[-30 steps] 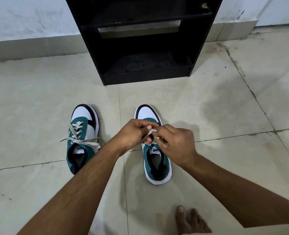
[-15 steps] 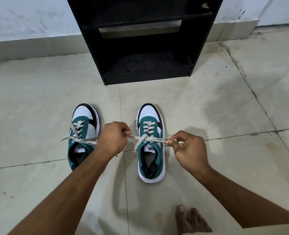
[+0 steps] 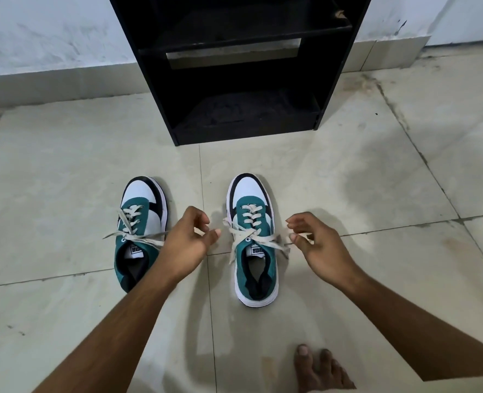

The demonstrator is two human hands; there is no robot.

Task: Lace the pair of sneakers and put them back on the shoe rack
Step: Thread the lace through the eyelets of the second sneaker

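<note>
The right sneaker [image 3: 255, 245] is standing on the floor [image 3: 64, 194] between the two hands, its long axis running from heel, nearest the person, to toe, pointing at the shoe rack [image 3: 234, 80] ahead. Its lace ends [image 3: 268, 241] are being spread crosswise over the tongue, one tail toward each side. The left hand [image 3: 186, 245] is being held just left of it, grip loosely open and holding nothing. The right hand [image 3: 316, 248] is being held just right, fingers half curled beside a lace tail; whether that tail is being pinched cannot be told. The left sneaker [image 3: 141, 234] is lying parallel, further left, partly covered by the left wrist.
</note>
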